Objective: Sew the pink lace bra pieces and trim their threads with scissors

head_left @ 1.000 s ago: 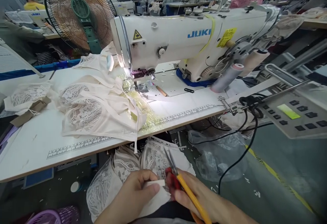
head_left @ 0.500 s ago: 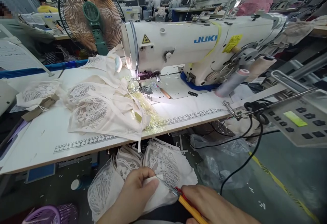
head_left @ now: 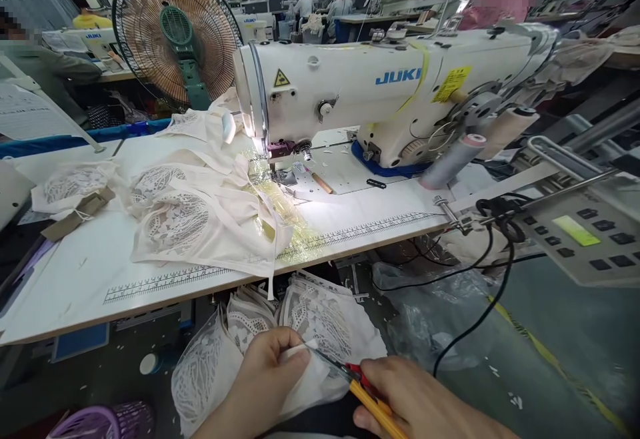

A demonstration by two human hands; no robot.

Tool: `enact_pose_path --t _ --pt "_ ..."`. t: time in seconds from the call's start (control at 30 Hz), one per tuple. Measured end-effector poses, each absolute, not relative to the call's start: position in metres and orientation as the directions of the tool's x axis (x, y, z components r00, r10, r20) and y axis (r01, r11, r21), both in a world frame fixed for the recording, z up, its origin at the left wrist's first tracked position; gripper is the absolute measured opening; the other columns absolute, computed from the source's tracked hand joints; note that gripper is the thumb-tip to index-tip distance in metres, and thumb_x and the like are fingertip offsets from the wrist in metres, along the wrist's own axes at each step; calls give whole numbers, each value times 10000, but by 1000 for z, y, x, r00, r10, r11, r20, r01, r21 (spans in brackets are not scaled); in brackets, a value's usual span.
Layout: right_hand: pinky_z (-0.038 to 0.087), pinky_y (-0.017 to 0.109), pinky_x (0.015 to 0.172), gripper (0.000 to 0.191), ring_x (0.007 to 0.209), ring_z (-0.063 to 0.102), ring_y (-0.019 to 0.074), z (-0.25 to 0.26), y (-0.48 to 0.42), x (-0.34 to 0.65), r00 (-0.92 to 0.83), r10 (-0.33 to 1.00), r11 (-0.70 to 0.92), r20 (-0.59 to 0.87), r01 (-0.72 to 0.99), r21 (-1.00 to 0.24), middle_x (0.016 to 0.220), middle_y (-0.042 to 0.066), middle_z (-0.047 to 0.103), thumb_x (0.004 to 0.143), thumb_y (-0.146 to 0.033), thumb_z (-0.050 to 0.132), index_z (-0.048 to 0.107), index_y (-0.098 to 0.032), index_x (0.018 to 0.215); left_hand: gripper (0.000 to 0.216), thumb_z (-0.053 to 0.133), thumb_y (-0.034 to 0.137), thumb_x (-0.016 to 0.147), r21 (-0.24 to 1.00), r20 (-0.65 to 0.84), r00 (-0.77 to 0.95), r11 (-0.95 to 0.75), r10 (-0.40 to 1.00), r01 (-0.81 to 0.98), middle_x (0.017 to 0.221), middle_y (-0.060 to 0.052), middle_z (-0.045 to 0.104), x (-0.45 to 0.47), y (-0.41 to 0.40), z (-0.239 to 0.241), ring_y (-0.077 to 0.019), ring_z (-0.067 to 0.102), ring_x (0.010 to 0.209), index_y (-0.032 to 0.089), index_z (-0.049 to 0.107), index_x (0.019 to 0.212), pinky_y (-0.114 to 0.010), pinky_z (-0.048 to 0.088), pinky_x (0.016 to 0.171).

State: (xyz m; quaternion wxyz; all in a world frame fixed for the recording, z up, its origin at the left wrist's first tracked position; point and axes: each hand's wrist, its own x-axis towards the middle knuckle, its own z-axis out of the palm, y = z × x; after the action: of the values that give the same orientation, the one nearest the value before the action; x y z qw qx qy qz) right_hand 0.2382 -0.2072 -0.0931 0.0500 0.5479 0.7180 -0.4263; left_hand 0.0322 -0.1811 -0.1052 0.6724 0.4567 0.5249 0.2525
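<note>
My left hand [head_left: 267, 379] is closed on the edge of a cream lace bra [head_left: 320, 322], pinching the cloth between thumb and fingers. The bra hangs over my lap below the table edge, its lace cups spread out. In my right hand [head_left: 410, 392] is a pair of scissors [head_left: 373, 402] with one yellow-orange and one red handle. Their narrow blades point up and left and reach the cloth beside my left thumb. Part of the blades lies against the white fabric, so I cannot see whether they are cutting.
A JUKI sewing machine [head_left: 340, 79] stands on the white table [head_left: 75, 272]. More lace bras [head_left: 185, 225] lie left of its needle. A green fan [head_left: 175, 32] is behind, a control panel [head_left: 583, 235] at right, a purple basket [head_left: 103, 422] at lower left. Other people sit farther back.
The scissors' handles have spread a little farther apart as my right hand's fingers loosened. My left hand keeps its pinch on the bra. The view has shifted slightly.
</note>
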Motion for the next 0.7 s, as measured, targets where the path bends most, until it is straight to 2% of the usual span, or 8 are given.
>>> enact_pose_path --t 0.13,0.23,0.3,0.37,0.47,0.57,0.7 --pt "210 258 457 339 470 297 111 -102 -209 243 -404 774 19 -487 784 -620 541 -47 351 760 -362 531 275 -231 580 258 591 384 710 885 -466 322 436 824 165 574 32 440 31 -180 -106 -114 363 562 160 508 611 -233 293 541" --pt "237 258 453 350 478 285 113 -107 -209 245 -374 850 -35 -370 661 -749 543 -58 304 751 -355 535 253 -239 581 249 597 371 727 886 -464 335 427 820 180 577 36 444 29 -181 -108 -107 361 552 159 520 624 -225 288 530" --pt "319 254 480 303 525 364 131 -107 -209 243 -344 892 -108 -294 469 -876 593 -40 386 719 -372 568 317 -236 618 253 603 382 730 877 -480 337 445 810 180 570 44 434 28 -181 -108 -99 348 537 159 520 641 -217 275 511" --pt "417 276 566 244 646 488 178 -105 -210 237 -343 912 -130 -224 277 -952 719 13 525 692 -382 608 425 -222 712 279 618 408 718 870 -493 333 459 804 179 566 47 432 28 -181 -107 -97 345 531 157 518 646 -213 272 503" --pt "466 314 665 232 797 555 238 -107 -210 224 -319 938 -74 -135 195 -978 842 68 602 686 -361 633 509 -203 802 322 642 449 695 867 -498 332 472 801 160 574 36 459 27 -181 -105 -102 370 536 155 522 645 -218 293 511" --pt "467 306 620 220 724 554 218 -111 -209 212 -271 957 -51 -103 190 -980 782 54 592 665 -358 626 514 -198 765 309 648 444 703 879 -474 353 454 807 143 596 18 503 26 -181 -108 -122 430 567 156 542 661 -231 338 543" --pt "447 285 562 216 638 501 175 -109 -205 200 -302 936 -128 -178 179 -976 716 14 538 621 -326 621 478 -210 733 272 587 415 773 920 -391 399 349 829 175 639 -15 569 22 -182 -114 -157 518 615 162 566 676 -256 410 590"
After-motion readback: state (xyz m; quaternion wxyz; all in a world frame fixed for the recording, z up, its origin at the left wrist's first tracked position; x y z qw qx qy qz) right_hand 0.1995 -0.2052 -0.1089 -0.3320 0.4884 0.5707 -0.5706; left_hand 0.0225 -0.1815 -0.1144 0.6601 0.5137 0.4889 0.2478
